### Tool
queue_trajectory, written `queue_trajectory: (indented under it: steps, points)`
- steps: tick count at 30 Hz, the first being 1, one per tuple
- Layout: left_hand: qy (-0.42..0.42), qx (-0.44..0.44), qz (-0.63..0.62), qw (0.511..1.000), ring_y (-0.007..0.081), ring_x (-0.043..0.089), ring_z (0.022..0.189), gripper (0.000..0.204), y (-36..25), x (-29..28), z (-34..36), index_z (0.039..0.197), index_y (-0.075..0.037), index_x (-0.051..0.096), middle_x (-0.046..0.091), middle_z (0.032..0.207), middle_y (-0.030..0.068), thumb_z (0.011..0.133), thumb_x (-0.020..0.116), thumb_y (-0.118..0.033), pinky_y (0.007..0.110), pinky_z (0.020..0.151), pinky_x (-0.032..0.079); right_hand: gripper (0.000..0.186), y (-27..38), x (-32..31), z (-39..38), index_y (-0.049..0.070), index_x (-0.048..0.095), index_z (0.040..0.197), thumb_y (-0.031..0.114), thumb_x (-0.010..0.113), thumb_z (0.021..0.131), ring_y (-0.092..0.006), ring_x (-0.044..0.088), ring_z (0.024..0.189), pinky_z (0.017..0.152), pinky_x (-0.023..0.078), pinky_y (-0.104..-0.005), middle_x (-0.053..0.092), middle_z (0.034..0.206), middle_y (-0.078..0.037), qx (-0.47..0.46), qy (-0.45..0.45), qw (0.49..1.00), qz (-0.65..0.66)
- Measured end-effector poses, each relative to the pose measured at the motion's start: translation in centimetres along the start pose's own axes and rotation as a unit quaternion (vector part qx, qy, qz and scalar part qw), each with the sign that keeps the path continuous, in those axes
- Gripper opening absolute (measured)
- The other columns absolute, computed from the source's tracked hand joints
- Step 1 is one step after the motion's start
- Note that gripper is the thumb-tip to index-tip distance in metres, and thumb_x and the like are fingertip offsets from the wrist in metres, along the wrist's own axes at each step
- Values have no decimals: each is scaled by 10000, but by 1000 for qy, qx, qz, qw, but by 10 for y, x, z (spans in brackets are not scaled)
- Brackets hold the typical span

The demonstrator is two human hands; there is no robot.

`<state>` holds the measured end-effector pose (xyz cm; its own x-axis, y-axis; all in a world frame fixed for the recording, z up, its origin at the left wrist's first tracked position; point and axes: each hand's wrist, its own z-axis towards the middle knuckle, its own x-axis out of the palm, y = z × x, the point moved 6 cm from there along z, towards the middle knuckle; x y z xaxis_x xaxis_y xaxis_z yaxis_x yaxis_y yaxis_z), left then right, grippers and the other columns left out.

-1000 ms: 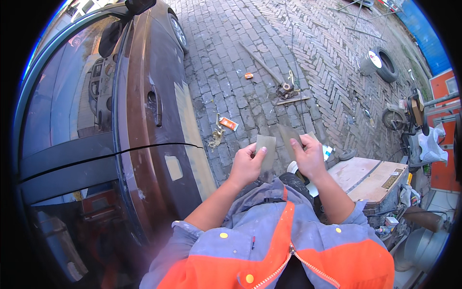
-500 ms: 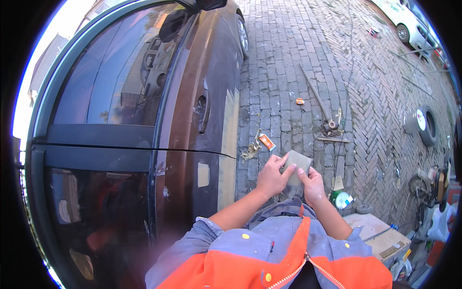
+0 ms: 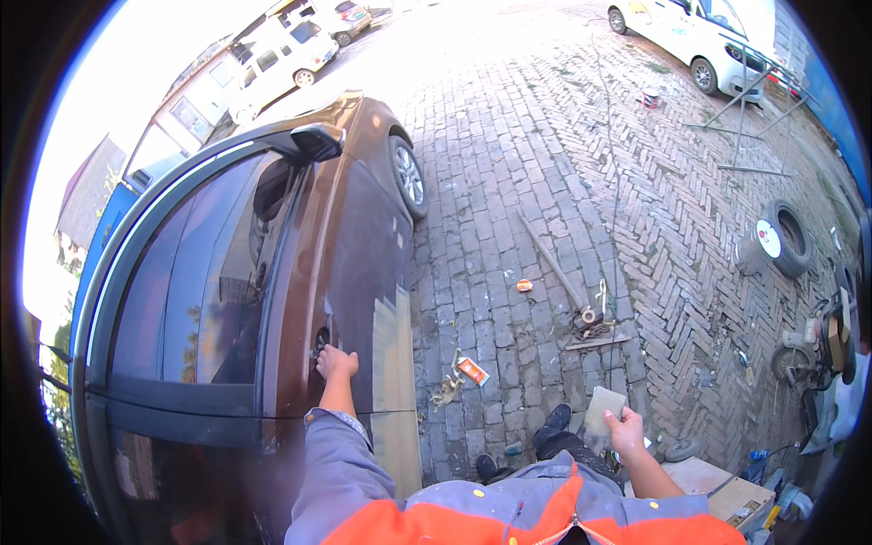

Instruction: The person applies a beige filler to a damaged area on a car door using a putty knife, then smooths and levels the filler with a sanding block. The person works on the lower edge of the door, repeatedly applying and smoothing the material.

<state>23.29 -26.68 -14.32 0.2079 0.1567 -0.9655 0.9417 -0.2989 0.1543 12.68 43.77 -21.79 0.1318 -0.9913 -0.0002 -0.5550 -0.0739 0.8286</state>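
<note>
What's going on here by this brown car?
A person stands beside the car. Their left hand is at the door handle, and the door looks closed. Their right hand holds a flat grayish piece away from the car. A beige band runs along the car's side, and an orange packet lies on the bricks.

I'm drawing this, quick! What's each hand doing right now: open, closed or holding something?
Left hand: at the dark door handle of the brown car; open or closed, cannot tell.
Right hand: closed, holding a flat greyish rectangular piece, material unclear.
</note>
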Motion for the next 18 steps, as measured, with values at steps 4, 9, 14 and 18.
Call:
queue_trajectory:
  steps: [4, 9, 14, 18]
  points:
    - [15, -76, 62, 995, 263, 531, 1418, 652, -24, -4, -1, 1440, -13, 525, 573, 1502, 150, 905, 684, -350, 425, 1176, 371, 169, -21, -54, 14, -6, 724, 1155, 69, 673, 1013, -132, 707, 878, 800, 573, -321, 763, 1038, -64, 15, -15, 1000, 14]
    - [51, -25, 72, 996, 288, 489, 1464, 858, -69, -7, -38, 1510, 36, 465, 523, 1552, 194, 876, 720, -483, 435, 1201, 350, 188, -24, -89, 44, -14, 733, 1154, 67, 685, 992, -129, 700, 863, 792, 564, -321, 766, 1028, -65, 34, -41, 995, -82]
    - [20, 111, -28, 993, 351, 559, 1389, 940, -196, -40, -152, 1508, 42, 461, 580, 1489, 226, 891, 688, -629, 504, 1153, 405, 189, 39, -34, 62, -13, 734, 1153, 84, 691, 997, -124, 692, 856, 789, 559, -315, 763, 1015, -68, 23, 34, 998, -55]
    - [42, 432, -388, 813, 372, 493, 1439, 818, -269, -36, -306, 1545, 22, 451, 476, 1582, 255, 929, 734, -435, 476, 1191, 377, 187, 69, 17, 82, -15, 728, 1157, 88, 687, 1006, -115, 685, 872, 805, 551, -300, 759, 1017, -62, -34, 91, 995, -22]
